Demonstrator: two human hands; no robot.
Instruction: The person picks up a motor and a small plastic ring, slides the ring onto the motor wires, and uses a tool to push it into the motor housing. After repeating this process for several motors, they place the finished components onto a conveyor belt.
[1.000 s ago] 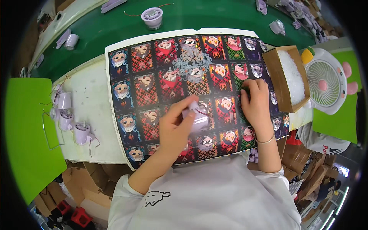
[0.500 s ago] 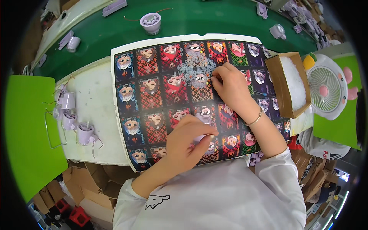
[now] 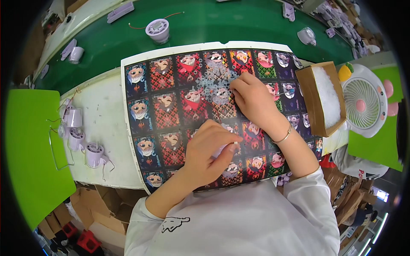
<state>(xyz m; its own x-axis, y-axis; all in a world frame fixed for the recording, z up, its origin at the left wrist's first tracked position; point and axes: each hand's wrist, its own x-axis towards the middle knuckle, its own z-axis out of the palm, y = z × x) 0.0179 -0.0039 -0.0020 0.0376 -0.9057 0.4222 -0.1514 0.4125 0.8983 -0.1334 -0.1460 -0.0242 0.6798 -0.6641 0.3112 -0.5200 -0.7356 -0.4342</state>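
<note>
My left hand (image 3: 207, 151) is closed over the lower middle of a printed sheet of cartoon cards (image 3: 164, 121). Between its curled fingers shows a bit of a lilac plastic part (image 3: 218, 150), and a small white tip (image 3: 235, 143) pokes out at the thumb and forefinger. Farther up, my right hand (image 3: 256, 102) has its fingers pinched at the right edge of a pile of small clear rings (image 3: 215, 83). A thin tool with a blue end (image 3: 290, 91) sticks out to the right from behind this hand. Whatever its fingertips touch is too small to make out.
At right stand an open cardboard box (image 3: 326, 98) of white, translucent material and a white fan (image 3: 363, 100). Lilac cup-shaped parts with wires (image 3: 94, 153) sit on the left. Beyond the sheet runs a green belt (image 3: 230, 25) carrying a lilac round housing (image 3: 157, 31) and other parts.
My right hand has shifted slightly down and left at the ring pile, and the blue-ended tool has swung upward. The lilac round housing on the belt has moved left. My left hand stays nearly still.
</note>
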